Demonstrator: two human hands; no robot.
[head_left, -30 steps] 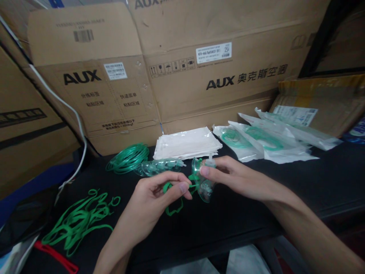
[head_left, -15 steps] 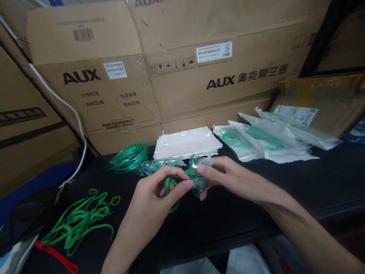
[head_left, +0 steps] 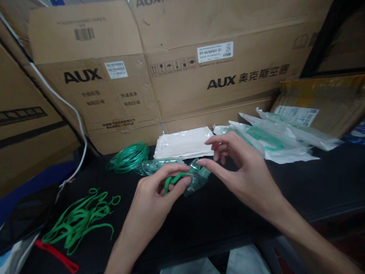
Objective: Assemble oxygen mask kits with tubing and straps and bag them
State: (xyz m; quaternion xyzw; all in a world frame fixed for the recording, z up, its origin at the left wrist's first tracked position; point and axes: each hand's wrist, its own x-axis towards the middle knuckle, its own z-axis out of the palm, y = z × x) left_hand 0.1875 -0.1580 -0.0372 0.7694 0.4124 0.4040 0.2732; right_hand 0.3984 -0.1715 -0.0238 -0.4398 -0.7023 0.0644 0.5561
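Observation:
Between the thumb and fingers of my left hand [head_left: 159, 190] is a clear green plastic oxygen mask [head_left: 196, 182]. A green elastic strap [head_left: 173, 179] from it is bunched against the same fingers. Just to the right, my right hand [head_left: 236, 160] has its thumb and fingers spread, its thumb tip close to the mask's upper edge; whether they touch I cannot tell. Behind my left hand lie more clear masks [head_left: 155, 166], partly hidden. A stack of white pouches [head_left: 185, 142] sits just beyond both hands.
Coiled green tubing [head_left: 128, 157] lies at the back left, loose green straps [head_left: 82, 219] in front of it. Near the left edge is a red-handled tool [head_left: 57, 255]. Packed tubing bags [head_left: 273, 140] rest at the right. Large cardboard boxes [head_left: 182, 87] wall off the back.
My right hand has let go of the mask and lifted up, its fingers opening. The mask has tilted and stays in my left hand, which has hardly moved.

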